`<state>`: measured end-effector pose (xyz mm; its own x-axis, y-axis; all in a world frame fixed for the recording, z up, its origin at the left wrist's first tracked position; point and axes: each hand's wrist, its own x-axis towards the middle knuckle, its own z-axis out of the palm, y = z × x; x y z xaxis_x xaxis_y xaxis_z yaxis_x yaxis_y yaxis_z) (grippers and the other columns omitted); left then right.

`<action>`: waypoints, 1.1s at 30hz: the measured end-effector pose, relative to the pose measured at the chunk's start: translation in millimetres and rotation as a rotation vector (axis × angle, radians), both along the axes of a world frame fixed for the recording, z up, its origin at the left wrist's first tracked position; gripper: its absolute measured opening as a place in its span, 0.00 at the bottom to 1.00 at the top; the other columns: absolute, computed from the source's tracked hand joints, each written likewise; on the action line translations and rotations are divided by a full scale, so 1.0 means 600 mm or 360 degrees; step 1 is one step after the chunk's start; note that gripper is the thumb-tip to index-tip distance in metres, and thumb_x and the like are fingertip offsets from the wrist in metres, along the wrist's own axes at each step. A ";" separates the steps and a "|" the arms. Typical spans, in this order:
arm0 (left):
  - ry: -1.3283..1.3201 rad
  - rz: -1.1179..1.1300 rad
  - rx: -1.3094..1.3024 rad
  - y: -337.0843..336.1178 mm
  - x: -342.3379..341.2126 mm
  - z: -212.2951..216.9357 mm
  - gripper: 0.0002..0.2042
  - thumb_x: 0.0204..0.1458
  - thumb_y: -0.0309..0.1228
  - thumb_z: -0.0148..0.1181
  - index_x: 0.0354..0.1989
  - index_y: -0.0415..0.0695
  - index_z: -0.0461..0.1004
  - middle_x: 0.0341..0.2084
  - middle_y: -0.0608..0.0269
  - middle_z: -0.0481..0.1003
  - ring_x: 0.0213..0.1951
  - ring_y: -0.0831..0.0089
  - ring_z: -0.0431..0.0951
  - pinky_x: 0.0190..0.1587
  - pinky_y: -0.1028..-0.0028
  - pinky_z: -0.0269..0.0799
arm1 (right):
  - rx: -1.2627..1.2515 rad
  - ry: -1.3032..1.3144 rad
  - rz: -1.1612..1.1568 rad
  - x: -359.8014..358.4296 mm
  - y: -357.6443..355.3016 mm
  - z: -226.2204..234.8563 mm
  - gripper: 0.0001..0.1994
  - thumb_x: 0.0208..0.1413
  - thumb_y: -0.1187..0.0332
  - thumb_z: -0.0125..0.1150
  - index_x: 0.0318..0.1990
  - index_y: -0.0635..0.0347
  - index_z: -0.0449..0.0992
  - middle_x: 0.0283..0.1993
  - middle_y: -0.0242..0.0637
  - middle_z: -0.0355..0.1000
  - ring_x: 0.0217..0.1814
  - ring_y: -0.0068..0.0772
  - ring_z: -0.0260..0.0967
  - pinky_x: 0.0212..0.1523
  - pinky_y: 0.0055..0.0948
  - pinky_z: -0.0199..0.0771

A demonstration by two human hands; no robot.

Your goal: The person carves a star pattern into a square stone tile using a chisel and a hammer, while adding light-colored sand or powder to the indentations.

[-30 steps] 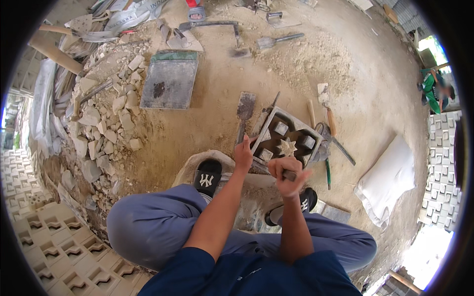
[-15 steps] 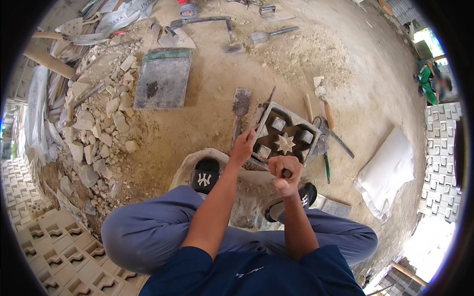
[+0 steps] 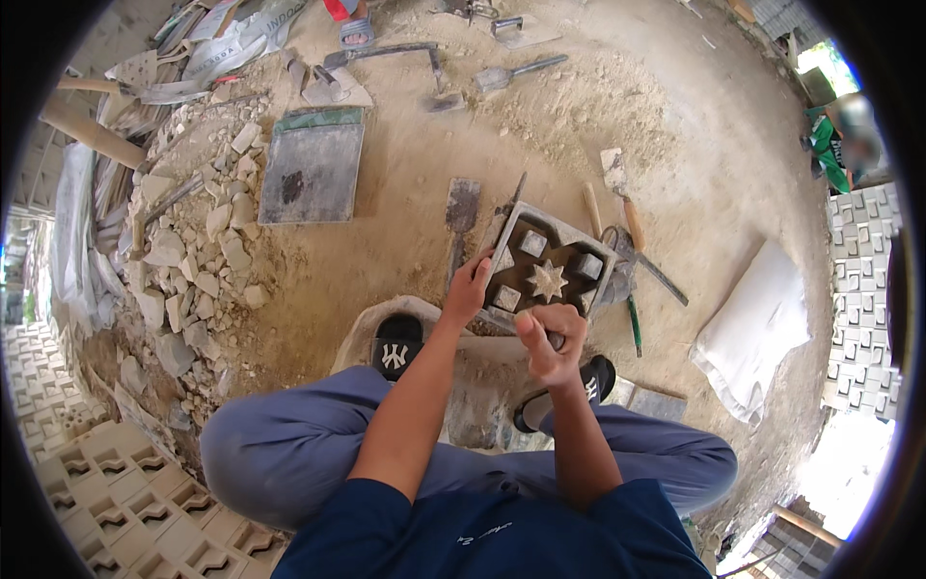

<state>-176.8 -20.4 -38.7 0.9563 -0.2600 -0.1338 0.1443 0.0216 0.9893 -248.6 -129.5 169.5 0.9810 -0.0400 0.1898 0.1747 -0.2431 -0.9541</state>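
Observation:
A square pale block (image 3: pixel 603 253) with a raised star in its middle and square knobs around it tilts in front of me. My left hand (image 3: pixel 468 289) grips its left edge, where a thin dark strip of metal (image 3: pixel 518 188) sticks out past the far corner. My right hand (image 3: pixel 554 345) is closed over the near edge around a dark, round-ended handle (image 3: pixel 556 340), its thumb raised. The tool's working end is hidden beneath that fist. Under the block sits a pale, dusty stone-like support (image 3: pixel 482 386) between my sandalled feet.
Left lie a heap of broken stones (image 3: pixel 207 251) and a flat grey slab (image 3: pixel 313 174). A flat-bladed tool (image 3: pixel 463 205) rests beyond the block. To its right are a wooden-handled trowel (image 3: pixel 633 224), a green-handled tool (image 3: pixel 635 326) and a white sack (image 3: pixel 757 333). Patterned blocks (image 3: pixel 145 502) stand stacked lower left.
My right thumb has lifted from the handle's end, and the fist has turned a little. The block appears slightly further left, along with a small shift of the whole view. My left hand keeps its grip.

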 end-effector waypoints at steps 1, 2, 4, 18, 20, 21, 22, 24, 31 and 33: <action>0.0030 -0.0001 -0.0002 0.000 -0.001 0.000 0.22 0.68 0.41 0.45 0.60 0.35 0.70 0.60 0.48 0.72 0.63 0.59 0.70 0.62 0.66 0.63 | 0.0015 -0.0016 -0.0025 -0.003 -0.002 -0.007 0.23 0.61 0.69 0.59 0.16 0.65 0.59 0.14 0.29 0.47 0.16 0.19 0.43 0.19 0.30 0.41; 0.0038 0.0004 -0.0008 -0.001 0.008 -0.004 0.23 0.68 0.41 0.45 0.60 0.35 0.71 0.59 0.48 0.73 0.62 0.59 0.71 0.62 0.66 0.64 | -0.0017 0.0215 0.0020 0.015 0.005 -0.020 0.22 0.61 0.69 0.59 0.15 0.65 0.60 0.13 0.30 0.48 0.15 0.19 0.46 0.18 0.30 0.43; 0.0019 0.0011 0.0006 0.000 0.006 -0.010 0.23 0.68 0.42 0.45 0.60 0.36 0.71 0.58 0.48 0.73 0.61 0.58 0.71 0.61 0.66 0.64 | -0.0018 0.0194 0.0020 0.012 -0.006 -0.015 0.21 0.60 0.70 0.58 0.16 0.65 0.62 0.13 0.30 0.49 0.15 0.19 0.47 0.18 0.29 0.44; 0.0080 0.0108 -0.0127 -0.007 0.011 -0.019 0.21 0.66 0.40 0.50 0.58 0.36 0.73 0.49 0.54 0.78 0.49 0.67 0.77 0.53 0.69 0.70 | 0.0026 0.0170 0.0031 0.018 -0.006 -0.042 0.23 0.62 0.65 0.55 0.15 0.63 0.60 0.12 0.29 0.51 0.14 0.19 0.47 0.17 0.27 0.45; 0.0158 0.0141 -0.0160 -0.001 -0.002 -0.012 0.19 0.66 0.37 0.52 0.56 0.35 0.73 0.47 0.56 0.79 0.48 0.71 0.77 0.52 0.72 0.70 | 0.0108 0.0072 -0.0007 0.004 -0.008 -0.011 0.23 0.63 0.66 0.55 0.16 0.64 0.60 0.12 0.29 0.51 0.15 0.20 0.47 0.18 0.28 0.45; 0.0160 0.0141 -0.0156 -0.002 0.002 -0.005 0.19 0.66 0.37 0.52 0.56 0.35 0.73 0.47 0.56 0.79 0.48 0.71 0.77 0.52 0.72 0.70 | 0.0191 -0.0016 -0.0045 -0.003 -0.007 0.000 0.22 0.63 0.66 0.55 0.17 0.65 0.60 0.13 0.29 0.51 0.16 0.20 0.46 0.18 0.28 0.44; 0.0102 0.0161 -0.0176 -0.007 0.009 0.002 0.18 0.66 0.37 0.53 0.56 0.35 0.74 0.46 0.57 0.79 0.48 0.72 0.77 0.51 0.73 0.70 | 0.0380 -0.0125 0.0002 -0.005 -0.012 -0.019 0.23 0.63 0.66 0.57 0.17 0.65 0.59 0.14 0.26 0.52 0.17 0.19 0.46 0.18 0.28 0.43; 0.0019 0.0163 -0.0129 -0.014 0.011 0.015 0.17 0.65 0.35 0.53 0.55 0.35 0.74 0.45 0.58 0.79 0.47 0.74 0.76 0.51 0.74 0.70 | 0.0208 -0.0066 -0.0022 0.004 -0.004 -0.054 0.22 0.63 0.68 0.57 0.16 0.64 0.60 0.13 0.27 0.52 0.15 0.19 0.46 0.18 0.28 0.44; 0.0171 0.0214 -0.0299 -0.008 0.001 0.011 0.16 0.64 0.34 0.55 0.55 0.36 0.75 0.45 0.60 0.79 0.47 0.76 0.76 0.51 0.75 0.70 | 0.0069 -0.0304 -0.0061 0.001 0.020 -0.009 0.18 0.63 0.71 0.58 0.19 0.65 0.68 0.13 0.36 0.56 0.17 0.16 0.48 0.18 0.28 0.51; 0.0157 0.0166 -0.0240 -0.008 0.008 -0.003 0.16 0.64 0.34 0.56 0.55 0.36 0.75 0.45 0.61 0.79 0.47 0.76 0.77 0.51 0.75 0.70 | 0.0059 -0.0037 0.0064 0.027 0.034 -0.033 0.22 0.65 0.68 0.54 0.16 0.64 0.62 0.12 0.32 0.53 0.14 0.19 0.47 0.17 0.28 0.46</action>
<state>-172.2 -25.4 -40.2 0.9632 -0.1843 -0.1956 0.2299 0.1881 0.9549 -232.2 -109.1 149.8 0.9773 -0.0079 0.2119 0.2061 -0.1998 -0.9579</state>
